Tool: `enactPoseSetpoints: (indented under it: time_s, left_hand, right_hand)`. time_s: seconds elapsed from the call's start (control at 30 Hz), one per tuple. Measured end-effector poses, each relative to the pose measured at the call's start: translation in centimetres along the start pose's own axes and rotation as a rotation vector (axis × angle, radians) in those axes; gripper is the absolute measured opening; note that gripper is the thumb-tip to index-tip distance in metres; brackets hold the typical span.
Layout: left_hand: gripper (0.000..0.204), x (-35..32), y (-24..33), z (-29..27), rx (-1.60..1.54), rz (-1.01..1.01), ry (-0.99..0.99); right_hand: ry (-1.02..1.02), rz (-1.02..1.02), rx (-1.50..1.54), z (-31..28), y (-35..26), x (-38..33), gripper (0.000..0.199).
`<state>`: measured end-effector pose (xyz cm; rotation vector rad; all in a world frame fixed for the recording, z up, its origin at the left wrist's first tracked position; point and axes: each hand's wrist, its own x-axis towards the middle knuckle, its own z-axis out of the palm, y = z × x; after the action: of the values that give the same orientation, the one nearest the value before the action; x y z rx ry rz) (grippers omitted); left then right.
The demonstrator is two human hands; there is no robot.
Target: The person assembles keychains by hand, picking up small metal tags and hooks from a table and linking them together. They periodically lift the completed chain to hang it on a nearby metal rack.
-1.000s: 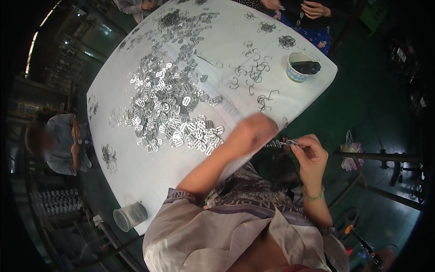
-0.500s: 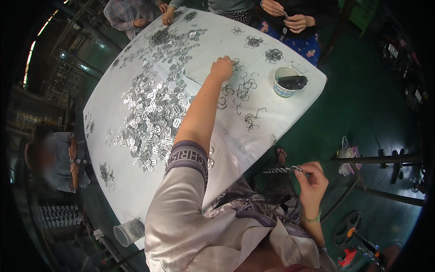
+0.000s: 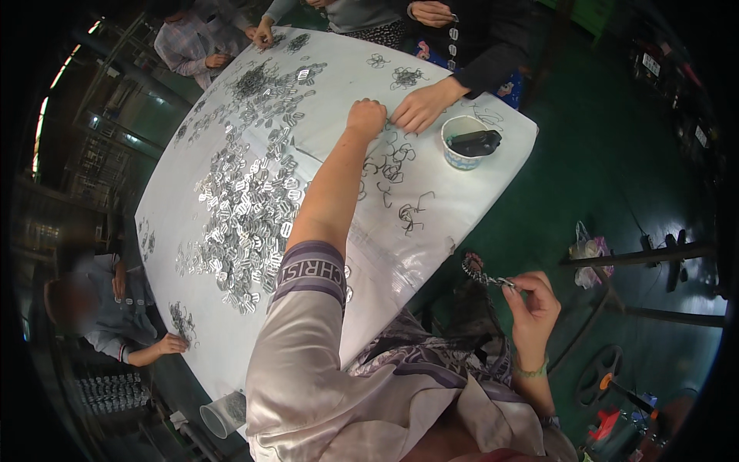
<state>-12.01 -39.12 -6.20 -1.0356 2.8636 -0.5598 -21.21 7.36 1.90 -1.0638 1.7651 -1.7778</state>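
My left arm stretches across the white table, and my left hand (image 3: 366,117) is closed low over the far side of a patch of bent wire hooks (image 3: 395,165). Whatever its fingers hold is hidden from view. A co-worker's hand (image 3: 422,109) lies just to its right, beside the same hooks. Off the near right edge of the table, my right hand (image 3: 535,308) pinches the end of a short linked metal chain (image 3: 499,282) between thumb and fingers. The chain points left from the fingertips, over the floor.
A big heap of flat silver buckle-like pieces (image 3: 250,212) covers the table's middle. A paper tub (image 3: 462,160) with a black object in it stands at the right. A clear plastic cup (image 3: 223,416) lies at the near left corner. Several co-workers sit around the table.
A co-worker's hand has come in beside my left hand at the hooks. At the left, another person now reaches onto the table. My right hand still grips the chain, which has shifted.
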Motion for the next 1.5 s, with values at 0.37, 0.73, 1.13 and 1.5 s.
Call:
enactPoseSetpoints:
  time_s: [0.37,0.73,1.13,1.5]
  left_hand:
    - [0.014,-7.6,1.0,-7.7,-1.010,-0.427,0.214]
    - [0.013,-21.9,16.9,-20.1,-1.467,0.360,0.482]
    - [0.020,-22.4,20.9,-22.3,-1.323,0.369,0.709]
    - [0.021,-20.7,22.1,-26.8,-1.250,0.541,0.807]
  right_hand:
    - [0.076,-0.023,0.054,0.3,0.2,0.0,0.010]
    - [0.179,-0.047,0.094,1.4,-1.0,-0.9,0.010]
    - [0.282,-0.165,-0.070,0.1,-2.0,-2.5,0.013]
    - [0.437,-0.312,-0.137,-2.6,-4.9,-0.7,0.011]
